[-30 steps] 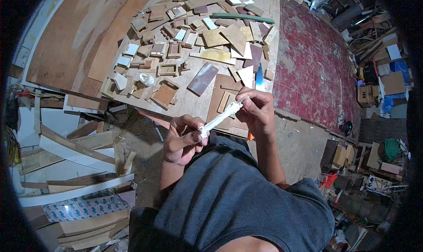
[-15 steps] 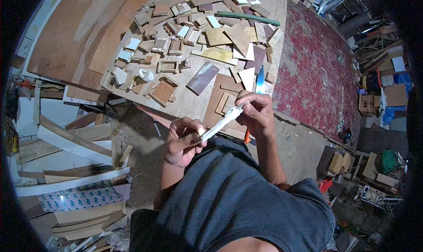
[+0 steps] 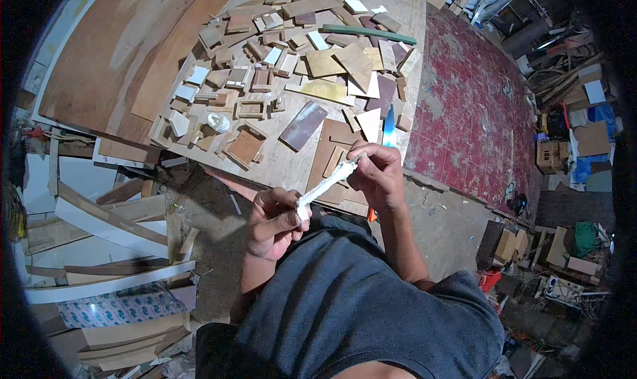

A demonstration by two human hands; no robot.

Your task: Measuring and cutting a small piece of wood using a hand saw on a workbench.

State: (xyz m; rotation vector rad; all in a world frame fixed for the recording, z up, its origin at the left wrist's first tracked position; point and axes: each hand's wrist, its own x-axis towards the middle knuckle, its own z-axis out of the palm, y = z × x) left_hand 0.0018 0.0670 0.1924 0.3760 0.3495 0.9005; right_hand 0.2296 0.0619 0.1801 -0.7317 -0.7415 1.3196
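Between my hands, a slim white strip (image 3: 325,185) with a lumpy, wrinkled surface slants over the workbench's near edge. Its kind is not clear. The fingers and thumb of my left hand (image 3: 272,226) pinch its lower left end. At the upper right end, my right hand (image 3: 379,177) grips it with thumb and fingers. Just beyond lie a brown board (image 3: 320,155) and a small wooden frame (image 3: 335,161), partly hidden by the strip and my right hand. Beside that hand lies a tool with a shiny bluish blade (image 3: 389,128) and an orange handle (image 3: 372,214).
Many small wooden offcuts, open wooden boxes (image 3: 245,145) and a long green strip (image 3: 368,33) cover the workbench (image 3: 265,173). A clear and white rounded object (image 3: 218,122) sits among them. Stacked boards and scrap (image 3: 113,226) lie at left; red flooring (image 3: 464,107) stretches to the right.
The white strip and both hands have shifted slightly left in view. Its lower end now shows a short bent-down white tip at my left fingers. Both grips persist.
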